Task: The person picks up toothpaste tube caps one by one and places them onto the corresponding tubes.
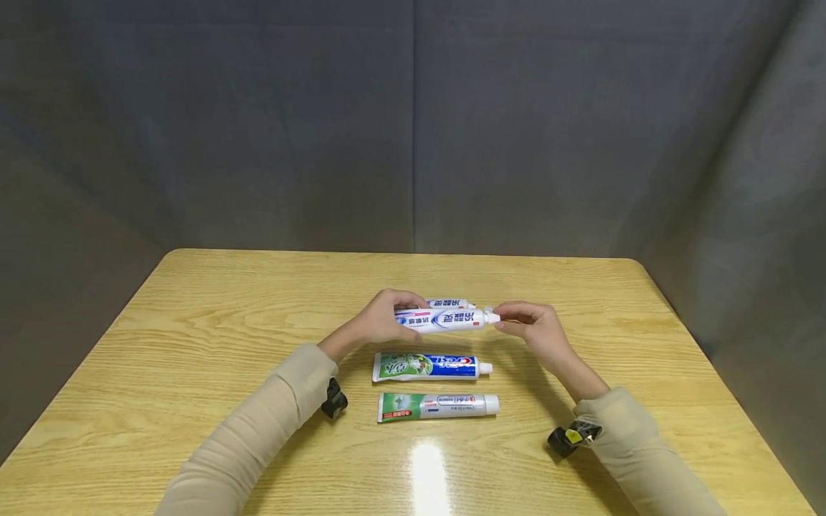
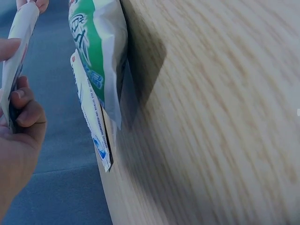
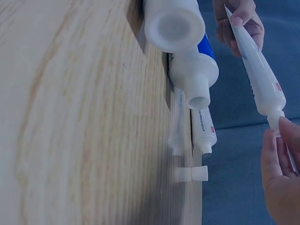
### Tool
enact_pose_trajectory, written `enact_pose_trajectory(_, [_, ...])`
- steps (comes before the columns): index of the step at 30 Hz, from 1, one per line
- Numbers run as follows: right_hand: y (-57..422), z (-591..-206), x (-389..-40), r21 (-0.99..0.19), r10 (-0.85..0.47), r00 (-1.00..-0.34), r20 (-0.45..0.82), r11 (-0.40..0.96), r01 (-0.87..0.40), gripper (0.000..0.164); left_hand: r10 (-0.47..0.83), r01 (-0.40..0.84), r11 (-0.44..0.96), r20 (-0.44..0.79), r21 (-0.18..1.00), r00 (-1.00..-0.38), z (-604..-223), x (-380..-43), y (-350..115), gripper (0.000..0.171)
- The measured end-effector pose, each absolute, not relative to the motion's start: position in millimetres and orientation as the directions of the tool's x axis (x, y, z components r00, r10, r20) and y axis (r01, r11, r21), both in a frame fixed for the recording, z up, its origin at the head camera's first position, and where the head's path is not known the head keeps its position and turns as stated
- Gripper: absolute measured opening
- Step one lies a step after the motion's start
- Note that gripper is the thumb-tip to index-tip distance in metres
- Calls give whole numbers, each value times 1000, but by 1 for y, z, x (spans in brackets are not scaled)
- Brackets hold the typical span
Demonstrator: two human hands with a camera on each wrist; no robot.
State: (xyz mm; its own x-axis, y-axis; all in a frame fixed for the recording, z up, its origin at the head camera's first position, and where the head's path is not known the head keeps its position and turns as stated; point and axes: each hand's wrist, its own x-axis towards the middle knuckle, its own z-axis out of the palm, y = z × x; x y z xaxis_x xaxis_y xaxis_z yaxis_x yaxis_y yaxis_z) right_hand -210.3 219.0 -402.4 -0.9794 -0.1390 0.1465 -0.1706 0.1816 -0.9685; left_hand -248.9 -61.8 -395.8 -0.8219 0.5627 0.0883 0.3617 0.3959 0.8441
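Note:
My left hand (image 1: pixel 387 317) grips a white toothpaste tube (image 1: pixel 445 320) with blue lettering by its flat end and holds it above the table. At the tube's other end, my right hand (image 1: pixel 532 331) pinches the small white cap (image 3: pixel 274 123) between thumb and fingers. Right behind lies a matching white tube (image 3: pixel 204 129), its mouth uncovered and partly hidden in the head view. Beside that mouth a loose white cap (image 3: pixel 200 173) stands on the table.
Nearer to me lie a blue and green Crest tube (image 1: pixel 429 366) and a green and silver tube (image 1: pixel 439 406), side by side with their necks to the right. The wooden table (image 1: pixel 193 401) ends at a grey curtain (image 1: pixel 413 143).

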Motion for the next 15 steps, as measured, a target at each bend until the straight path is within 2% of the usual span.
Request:
enact_pose_trajectory(10, [219, -397, -211, -953, -119, -987, 108, 270, -137, 24, 569, 352, 353, 100, 867, -816, -396, -250, -61, 42])
enact_pose_trajectory(15, [218, -396, -211, -963, -128, -989, 68, 250, -98, 27, 573, 349, 358, 91, 866, -814, -375, -238, -61, 42])
